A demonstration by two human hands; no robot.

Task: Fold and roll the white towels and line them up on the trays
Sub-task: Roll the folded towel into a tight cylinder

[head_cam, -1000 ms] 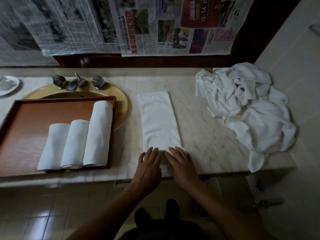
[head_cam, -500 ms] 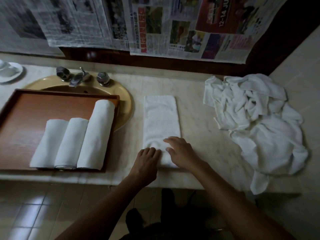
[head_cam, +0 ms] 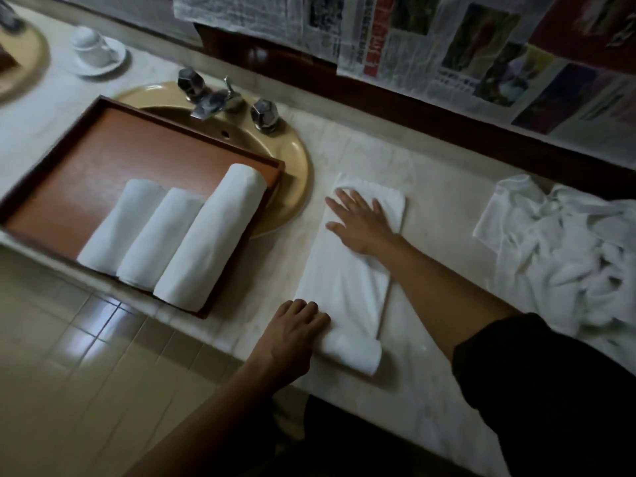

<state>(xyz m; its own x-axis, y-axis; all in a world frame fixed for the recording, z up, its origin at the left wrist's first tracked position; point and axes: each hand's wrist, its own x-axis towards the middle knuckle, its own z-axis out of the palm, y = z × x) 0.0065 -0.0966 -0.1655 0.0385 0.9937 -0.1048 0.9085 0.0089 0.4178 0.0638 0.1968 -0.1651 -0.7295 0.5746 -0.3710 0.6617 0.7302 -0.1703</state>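
A long folded white towel lies on the marble counter, its near end turned into a short roll. My left hand rests against the left end of that roll, fingers curled over it. My right hand lies flat with spread fingers on the towel's far end. Three rolled white towels lie side by side on the brown wooden tray to the left. A heap of loose white towels sits at the right.
The tray lies partly over a yellow sink with chrome taps. A white cup on a saucer stands at the far left. Newspaper hangs on the back wall. Tiled floor shows below the counter's front edge.
My right hand has slid from the towel's near end to its far end. The near end is now rolled, with my left hand on it. The camera has tilted and shifted.
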